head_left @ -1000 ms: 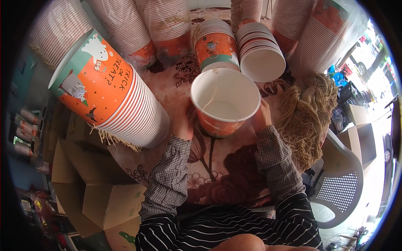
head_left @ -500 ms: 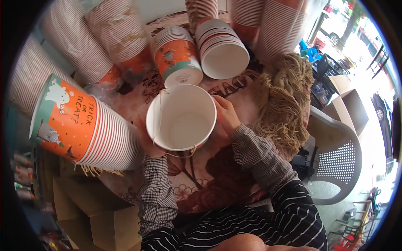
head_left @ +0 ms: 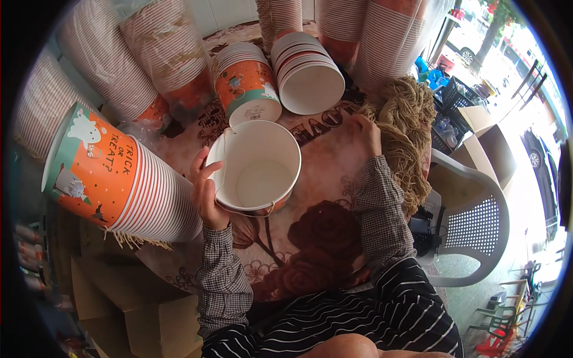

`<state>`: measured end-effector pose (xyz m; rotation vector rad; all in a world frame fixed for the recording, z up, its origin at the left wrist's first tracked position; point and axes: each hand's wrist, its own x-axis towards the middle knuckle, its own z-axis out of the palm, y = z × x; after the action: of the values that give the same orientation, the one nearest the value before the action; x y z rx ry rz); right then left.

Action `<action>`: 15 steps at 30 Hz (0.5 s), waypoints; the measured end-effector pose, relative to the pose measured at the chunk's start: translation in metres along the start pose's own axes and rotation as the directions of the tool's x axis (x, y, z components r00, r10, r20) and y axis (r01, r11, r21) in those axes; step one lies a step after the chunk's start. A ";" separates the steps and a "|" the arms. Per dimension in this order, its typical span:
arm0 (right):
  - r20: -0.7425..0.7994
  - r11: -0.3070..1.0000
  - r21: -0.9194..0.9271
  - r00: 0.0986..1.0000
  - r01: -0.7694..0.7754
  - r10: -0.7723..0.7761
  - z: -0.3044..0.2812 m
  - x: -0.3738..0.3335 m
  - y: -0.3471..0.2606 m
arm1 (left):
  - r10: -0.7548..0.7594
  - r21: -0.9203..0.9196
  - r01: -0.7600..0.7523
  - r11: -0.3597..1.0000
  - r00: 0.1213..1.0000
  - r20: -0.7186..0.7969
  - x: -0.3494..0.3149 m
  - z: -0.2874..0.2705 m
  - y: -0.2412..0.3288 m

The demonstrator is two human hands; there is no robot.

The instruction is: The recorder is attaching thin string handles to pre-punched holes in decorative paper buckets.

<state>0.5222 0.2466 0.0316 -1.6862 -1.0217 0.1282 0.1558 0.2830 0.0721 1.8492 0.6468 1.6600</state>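
A white-lined paper bucket [head_left: 256, 170] stands on the table in front of me, its mouth tilted toward me. A thin twine handle runs across its left side and hangs in a loop below the near rim. My left hand [head_left: 209, 194] is at the bucket's left rim, one digit over the edge and the other fingers outside. Out to the right, my right hand [head_left: 365, 136] pinches at the left edge of a bundle of tan twine [head_left: 409, 125]. The strands between its fingertips are too small to make out clearly.
Left lies a long nested stack of orange paper buckets [head_left: 98, 167]. Two shorter stacks, one orange and green [head_left: 248, 83] and one open toward me [head_left: 310, 86], lie behind. Tall plastic-wrapped stacks [head_left: 164, 53] line the back. A plastic chair [head_left: 474, 221] and cardboard box [head_left: 146, 322] flank the table.
My right hand has let go of the bucket's right side and moved right to the twine. My left hand has shifted up along the rim, and its fingers have spread.
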 end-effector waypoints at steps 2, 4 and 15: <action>0.053 0.956 -0.245 0.987 0.161 -0.153 0.006 0.000 0.008 | 0.023 -0.015 -0.022 1.000 0.997 0.072 0.000 -0.004 -0.001; 0.085 0.939 -0.316 0.990 0.135 -0.113 0.011 0.001 0.013 | 0.048 0.035 -0.052 0.998 0.994 0.101 0.003 -0.008 0.005; 0.190 0.837 -0.543 0.981 0.067 0.044 0.018 -0.001 0.000 | 0.177 0.248 -0.167 0.954 0.984 -0.020 -0.004 -0.018 -0.006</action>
<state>0.5120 0.2594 0.0243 -2.2217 -1.3015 -0.0135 0.1375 0.2862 0.0663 2.1018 0.7571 1.8020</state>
